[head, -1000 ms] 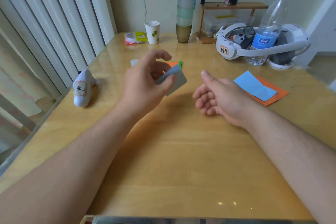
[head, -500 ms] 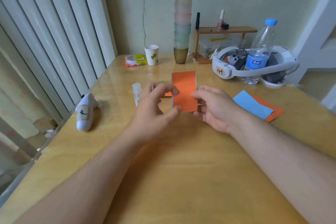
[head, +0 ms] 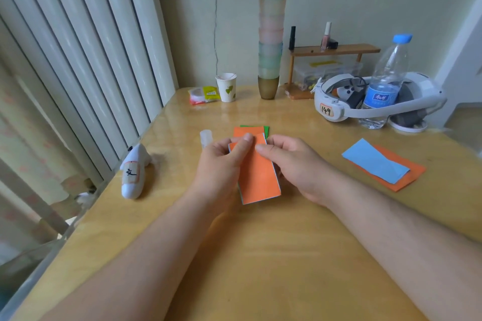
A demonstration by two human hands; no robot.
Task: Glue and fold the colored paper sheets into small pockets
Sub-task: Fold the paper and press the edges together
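both hands (head: 221,159) (head: 292,164) pinch orange pocket (head: 258,177) | glue stick (head: 206,137) behind | blue sheet (head: 373,163) right

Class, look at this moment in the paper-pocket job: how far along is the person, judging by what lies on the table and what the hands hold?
Possibly done: a folded orange-and-green stack lies behind the hands. In hand: the left hand and right hand both pinch a folded orange piece with a blue edge. Left: the blue sheet on the orange sheet lies flat and untouched. The glue stick waits nearby.
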